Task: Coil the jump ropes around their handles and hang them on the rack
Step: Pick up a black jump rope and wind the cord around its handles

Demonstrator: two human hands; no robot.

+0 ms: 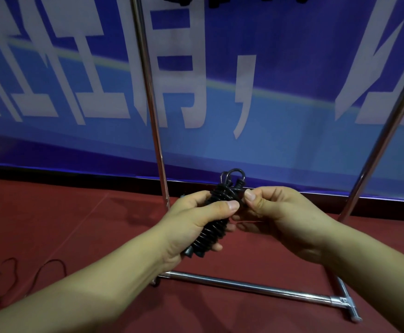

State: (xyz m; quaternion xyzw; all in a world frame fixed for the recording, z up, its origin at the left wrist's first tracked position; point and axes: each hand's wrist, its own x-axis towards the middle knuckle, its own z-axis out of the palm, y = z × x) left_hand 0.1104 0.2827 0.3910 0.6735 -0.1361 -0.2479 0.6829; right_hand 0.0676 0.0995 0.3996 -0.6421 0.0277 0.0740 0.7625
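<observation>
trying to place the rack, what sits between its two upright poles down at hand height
In the head view, the coiled black jump rope sits between the rack uprights, gripped by the left hand and pinched near its top by the right hand.

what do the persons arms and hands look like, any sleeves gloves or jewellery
Both forearms are bare for as far as the view shows them, with no sleeve in sight. The left hand and right hand wear no gloves. No rings, watch or wristbands are visible on either. The thumbnails are short and unpainted.
</observation>
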